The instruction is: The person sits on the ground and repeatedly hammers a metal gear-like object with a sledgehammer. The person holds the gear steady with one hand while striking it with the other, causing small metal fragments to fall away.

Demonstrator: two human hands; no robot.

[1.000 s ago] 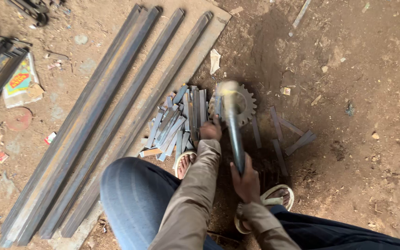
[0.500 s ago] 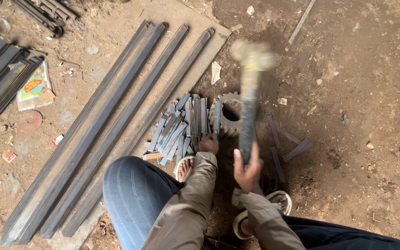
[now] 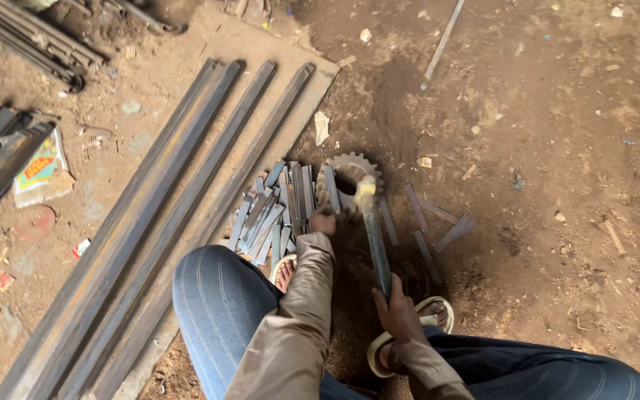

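Long steel bars are lying side by side on a flat board across the dirt ground, running diagonally on the person's left. More dark bars are lying at the far left edge, beside a colourful paper packet. A heap of short flat metal strips is sitting at the lower end of the long bars, just beside a toothed gear wheel lying flat in the dirt. A few loose strips are lying to the right of the gear. The right hand is wrapping its grip closed around the handle of a hammer, whose head is resting at the gear. The left hand is pressing a strip against the gear, its grip closed on it.
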